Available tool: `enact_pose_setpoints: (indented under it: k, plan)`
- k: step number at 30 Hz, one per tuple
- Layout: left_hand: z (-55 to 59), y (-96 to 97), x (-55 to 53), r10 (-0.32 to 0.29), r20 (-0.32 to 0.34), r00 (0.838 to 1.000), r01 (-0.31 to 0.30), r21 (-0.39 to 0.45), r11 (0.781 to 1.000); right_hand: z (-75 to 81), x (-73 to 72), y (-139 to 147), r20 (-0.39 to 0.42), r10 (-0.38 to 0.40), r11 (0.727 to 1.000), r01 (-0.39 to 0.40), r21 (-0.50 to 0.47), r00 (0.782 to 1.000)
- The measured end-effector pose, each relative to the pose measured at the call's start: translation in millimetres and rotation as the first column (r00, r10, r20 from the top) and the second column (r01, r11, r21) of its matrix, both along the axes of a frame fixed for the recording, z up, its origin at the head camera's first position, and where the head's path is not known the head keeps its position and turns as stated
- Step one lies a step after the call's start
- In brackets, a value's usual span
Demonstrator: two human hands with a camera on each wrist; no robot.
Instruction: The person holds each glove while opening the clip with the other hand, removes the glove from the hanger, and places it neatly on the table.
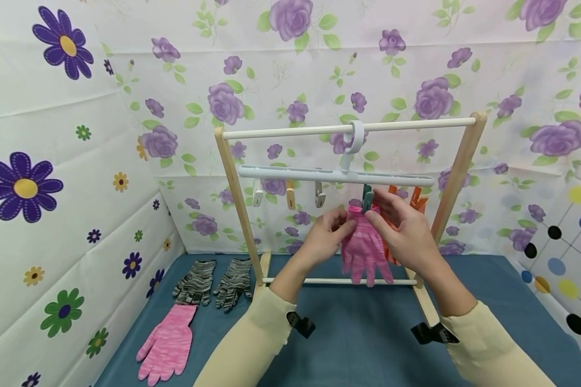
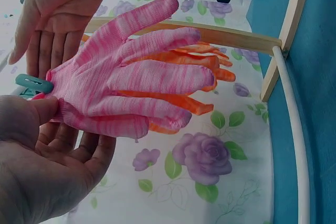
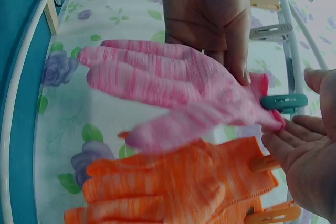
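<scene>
Thumb and fingers of the left hand (image 1: 325, 236) pinch the pink glove (image 1: 365, 252) near its cuff, under the green clip (image 1: 367, 200); the right hand (image 1: 410, 235), beside it, has fingers extended. A tug could free the cuff (the clip seems to bite only its edge) or tilt the hanger (image 1: 295, 173).

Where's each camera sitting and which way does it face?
Head: worn there, facing forward and down at the rack; left hand, right hand, sleeves show.
Left wrist: worn there, facing the clipped pink glove; both hands show.
Right wrist: worn there, facing that glove; both hands show.
Both wrist views share the pink glove and green clip.
</scene>
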State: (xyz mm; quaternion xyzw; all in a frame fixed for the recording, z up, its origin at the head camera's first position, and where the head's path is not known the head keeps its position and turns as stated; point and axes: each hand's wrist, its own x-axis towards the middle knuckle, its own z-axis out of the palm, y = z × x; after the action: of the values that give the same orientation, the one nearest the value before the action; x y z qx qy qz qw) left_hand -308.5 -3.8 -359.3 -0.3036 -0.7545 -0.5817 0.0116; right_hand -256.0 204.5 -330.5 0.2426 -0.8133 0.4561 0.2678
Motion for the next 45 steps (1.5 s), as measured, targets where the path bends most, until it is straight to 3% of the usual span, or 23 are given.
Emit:
enact_pose_setpoints:
  k: [12, 22, 37, 45]
  plan:
    - [-2.2, 0.8, 1.2, -0.036, 0.027, 0.999, 0.035, 0.039, 0.999, 11.9, -2.5, -18.0, 0.111, -0.118, 0.993, 0.121, -0.016, 0.987]
    - [-2.3, -0.1, 3.3, -0.045, 0.033, 0.998, 0.043, 0.035, 0.998, 13.7, -6.9, -22.7, 0.191, -0.030, 0.984, 0.063, -0.169, 0.981]
    - [-6.3, -3.8, 5.5, -0.029, 0.030, 0.999, 0.028, 0.014, 1.000, 7.4, -9.9, -25.9, 0.149, -0.014, 0.968, 0.051, -0.245, 0.989]
    - [-9.0, -6.5, 4.9, -0.024, 0.014, 1.000, 0.024, -0.002, 1.000, 5.1, -11.1, -29.5, 0.103, -0.051, 0.959, 0.077, -0.271, 0.993]
